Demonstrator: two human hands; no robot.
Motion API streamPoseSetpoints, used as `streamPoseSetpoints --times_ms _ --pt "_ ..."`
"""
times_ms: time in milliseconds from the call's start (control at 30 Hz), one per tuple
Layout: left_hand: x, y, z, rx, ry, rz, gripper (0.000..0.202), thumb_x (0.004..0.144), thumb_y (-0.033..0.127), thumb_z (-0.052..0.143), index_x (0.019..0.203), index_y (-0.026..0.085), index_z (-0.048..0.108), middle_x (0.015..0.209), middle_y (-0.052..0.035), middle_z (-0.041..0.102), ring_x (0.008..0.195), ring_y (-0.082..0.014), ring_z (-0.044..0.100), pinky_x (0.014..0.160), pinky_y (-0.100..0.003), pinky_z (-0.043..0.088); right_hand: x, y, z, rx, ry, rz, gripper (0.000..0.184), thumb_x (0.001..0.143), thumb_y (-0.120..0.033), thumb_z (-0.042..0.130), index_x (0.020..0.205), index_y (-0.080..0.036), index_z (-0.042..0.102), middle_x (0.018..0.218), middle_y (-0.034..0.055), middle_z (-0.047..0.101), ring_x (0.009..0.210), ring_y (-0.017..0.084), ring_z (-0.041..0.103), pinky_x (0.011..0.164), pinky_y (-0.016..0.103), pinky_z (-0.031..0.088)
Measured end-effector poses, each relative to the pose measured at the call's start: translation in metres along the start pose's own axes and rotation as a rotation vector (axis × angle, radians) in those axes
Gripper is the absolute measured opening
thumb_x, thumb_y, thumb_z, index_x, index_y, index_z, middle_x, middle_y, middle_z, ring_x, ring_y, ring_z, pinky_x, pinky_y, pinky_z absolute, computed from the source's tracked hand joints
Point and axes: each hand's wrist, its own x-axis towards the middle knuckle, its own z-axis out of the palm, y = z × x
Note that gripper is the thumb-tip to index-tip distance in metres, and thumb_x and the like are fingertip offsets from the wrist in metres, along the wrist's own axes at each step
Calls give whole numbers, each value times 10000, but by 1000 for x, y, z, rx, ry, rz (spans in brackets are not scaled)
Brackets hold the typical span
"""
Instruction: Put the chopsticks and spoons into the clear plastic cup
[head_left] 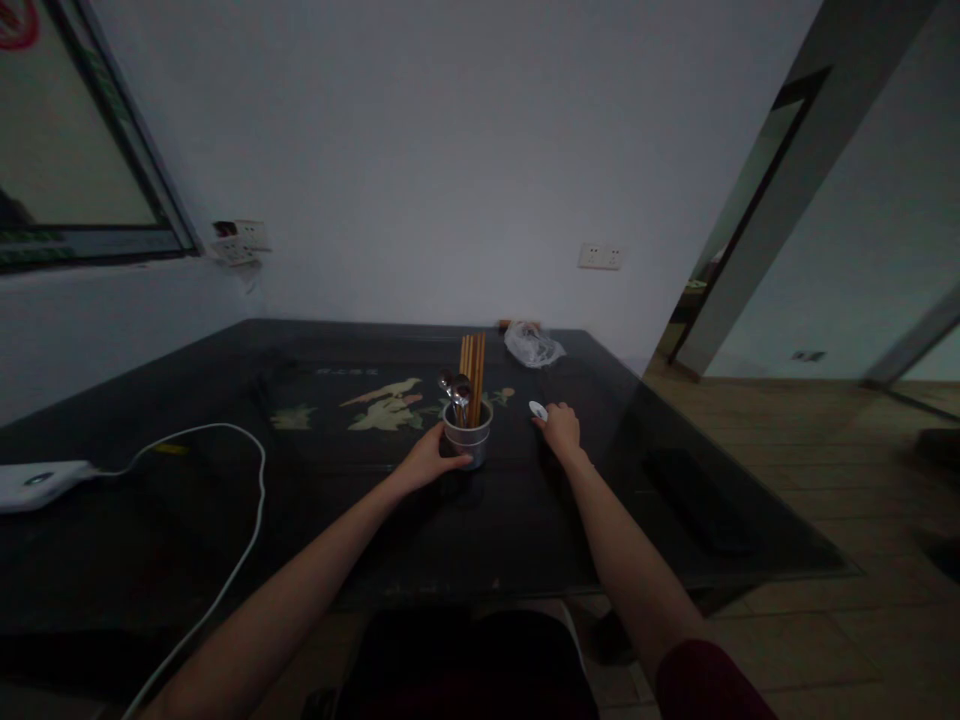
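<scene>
My left hand [431,460] is wrapped against the left side of a metal cup [470,445], which stands upright on the dark table. Wooden chopsticks [478,375] and shiny metal spoons [459,390] stick up out of the cup. To the right of the cup, my right hand [561,430] is closed on a spoon whose pale oval bowl [538,411] shows past the fingers. The handle of that spoon is hidden by the hand. A gap of bare tabletop lies between the right hand and the cup.
On the dark table [315,540] lies a crumpled clear plastic bag [532,345] near the wall. A white power strip [45,485] with a white cable [259,490] is at the left. A dark flat object [694,500] rests at the right.
</scene>
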Motion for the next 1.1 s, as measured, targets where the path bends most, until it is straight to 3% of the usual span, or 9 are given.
streamPoseSetpoints --times_ms 267,467,900,1000,1100 --pt "-1 1 0 -10 2 1 688 641 373 749 1230 143 477 1261 -153 572 1143 -285 555 983 -454 415 -1 1 -1 67 60 18 305 822 -318 624 1066 -149 551 1067 121 606 984 224 559 771 287 404" --pt "-1 2 0 -24 -3 -5 649 643 359 745 1205 152 496 1230 -141 594 1122 -281 568 977 -459 418 -1 1 -2 61 80 -29 135 850 -276 576 920 -166 612 1025 90 596 935 184 565 746 249 389" --pt "-1 4 -1 9 -5 10 636 646 363 739 1188 139 493 1226 -139 589 1114 -272 563 963 -430 428 -1 -1 -11 50 106 -1 155 862 -279 548 857 -174 663 984 82 632 901 181 589 673 244 400" --pt "-2 6 -2 21 -4 -1 642 643 372 741 1189 142 493 1223 -139 591 1107 -276 566 958 -434 429 0 1 -21 145 172 25 152 832 -288 574 796 -179 674 948 84 652 934 202 579 677 250 406" --pt "-2 6 -2 13 1 8 663 637 369 746 1205 141 491 1231 -145 586 1110 -281 564 960 -440 426 3 -1 -36 418 256 28 202 797 -342 587 754 -166 677 838 76 676 801 188 603 655 253 417"
